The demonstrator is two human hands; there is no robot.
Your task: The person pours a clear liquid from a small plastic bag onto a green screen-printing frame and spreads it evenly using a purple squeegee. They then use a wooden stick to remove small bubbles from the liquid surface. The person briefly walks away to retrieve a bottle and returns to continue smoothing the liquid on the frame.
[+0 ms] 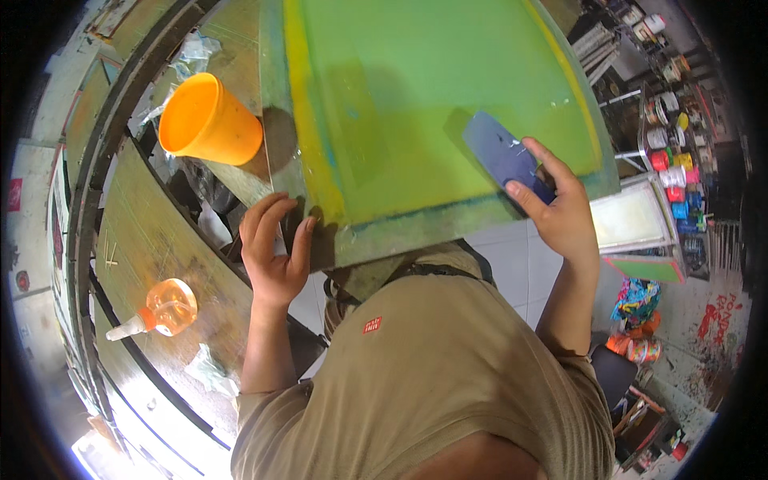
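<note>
My right hand (554, 200) grips a flat blue-purple scraper-like piece (494, 148) between thumb and fingers. It is held tilted over the lower right of a green screen (416, 88), and its shadow falls on the mesh. Whether it touches the mesh I cannot tell. Yellow and blue-stained bands run along the screen's sides, inside a dull green-grey frame (448, 214). At the frame's near left corner is my left hand (274, 252), its fingers curved and apart. Its fingertips are at the frame's edge; whether they press on it is unclear.
Left of the screen, an orange plastic cup (210, 124) stands on a stained board (152, 232). A spray bottle (170, 308) with orange liquid lies closer to me, beside crumpled plastic (212, 372). Shelves of paint pots (664, 136) and a small white screen (632, 216) are at the right.
</note>
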